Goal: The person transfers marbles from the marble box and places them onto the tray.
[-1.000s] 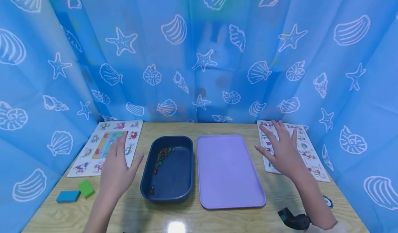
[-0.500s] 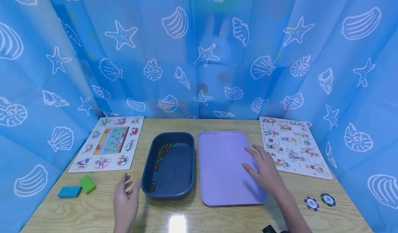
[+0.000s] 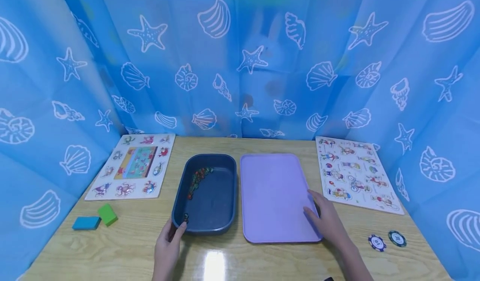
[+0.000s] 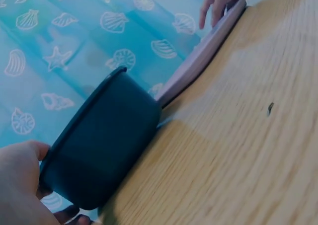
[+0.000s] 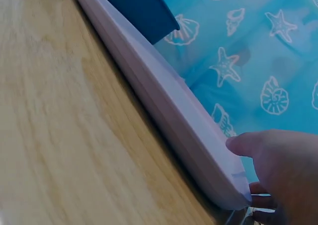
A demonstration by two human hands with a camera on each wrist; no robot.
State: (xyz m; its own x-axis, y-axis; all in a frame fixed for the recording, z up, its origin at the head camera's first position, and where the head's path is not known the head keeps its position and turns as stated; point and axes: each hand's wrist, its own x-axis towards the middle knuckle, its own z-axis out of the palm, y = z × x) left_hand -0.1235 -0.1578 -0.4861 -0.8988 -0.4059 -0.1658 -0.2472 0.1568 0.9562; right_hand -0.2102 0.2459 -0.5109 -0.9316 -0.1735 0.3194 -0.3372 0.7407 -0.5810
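My left hand (image 3: 167,247) grips the near-left corner of a dark blue rectangular bin (image 3: 210,208), thumb over the rim and fingers round the outside. In the left wrist view, the fingers curl beneath the bin's (image 4: 109,135) lower edge. Small shiny red and green marble-like balls (image 3: 195,184) lie inside along its left side. To the right, my right hand (image 3: 330,222) holds the right edge of a flat lilac tray (image 3: 275,197). The right wrist view shows the thumb on top of the tray (image 5: 164,111) and the fingers outside, partly hidden.
Picture puzzle boards stand flat at the back left (image 3: 161,189) and back right (image 3: 356,172). A blue block (image 3: 86,223) and a green block (image 3: 107,214) lie at left. Two poker chips, one purple (image 3: 376,242), one green (image 3: 397,238), lie at right. A shell-patterned curtain (image 3: 240,64) encloses the table.
Both hands have come down from above the puzzle boards, moving inward. The left has taken hold of the bin's corner, the right the tray's edge. The head view has tilted slightly.
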